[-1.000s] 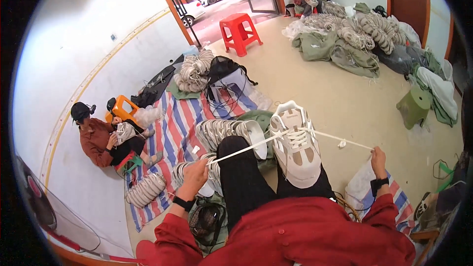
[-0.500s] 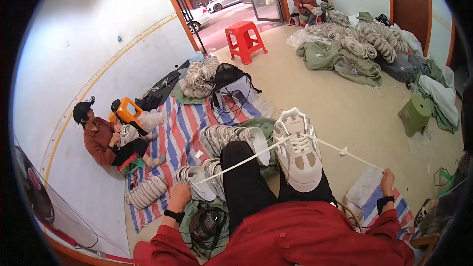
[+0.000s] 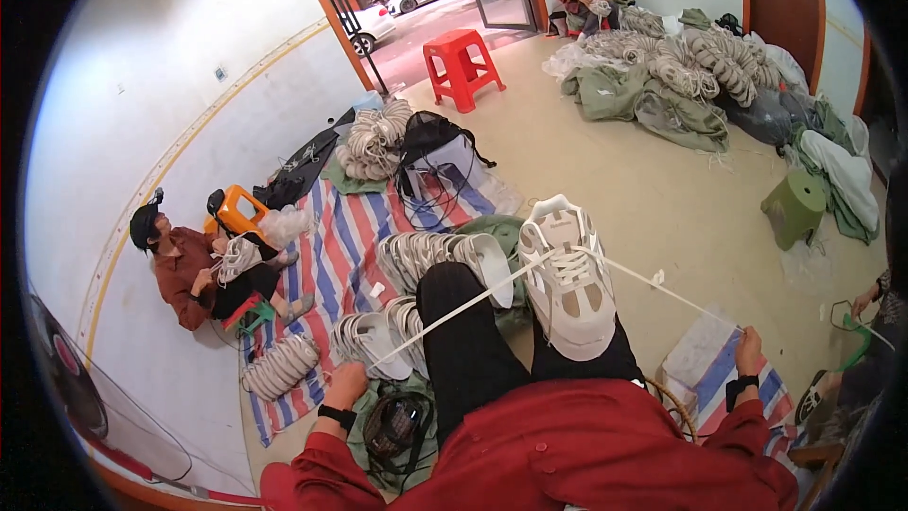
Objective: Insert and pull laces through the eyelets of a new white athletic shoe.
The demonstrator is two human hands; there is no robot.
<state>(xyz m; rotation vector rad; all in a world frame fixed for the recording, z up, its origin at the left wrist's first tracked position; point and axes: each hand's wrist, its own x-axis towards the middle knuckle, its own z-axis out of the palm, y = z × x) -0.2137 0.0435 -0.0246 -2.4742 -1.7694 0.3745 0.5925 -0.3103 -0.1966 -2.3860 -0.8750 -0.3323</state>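
Sneaker set on the thigh, its lace held out to both sides

A beige-and-white sneaker [image 3: 569, 289] is rested on the right leg of the black trousers [image 3: 461, 341], with its toe turned toward the wearer's body and its tongue turned away. The shoelace [image 3: 459, 315] is threaded through the eyelets, and its two free lengths are stretched out from the upper part of the lacing in nearly straight lines.

One length is held by the left grip [image 3: 346, 384], which is closed on it, low and to the left of the sneaker. The other is held by the right grip [image 3: 748, 353], likewise closed, to the right of the sneaker and slightly lower than its toe. The sneaker itself is touched by neither grip; it is placed between them, well apart from each. How the separate fingers are set around the lace cannot be made out.

A black band is worn on each wrist. Near the left grip, nested shoe uppers [image 3: 374, 339] are lined up, and a black mesh bag [image 3: 402, 428] is laid beside the forearm. Below the right grip, part of a striped sheet [image 3: 716, 374] is spread on the floor [image 3: 653, 189].
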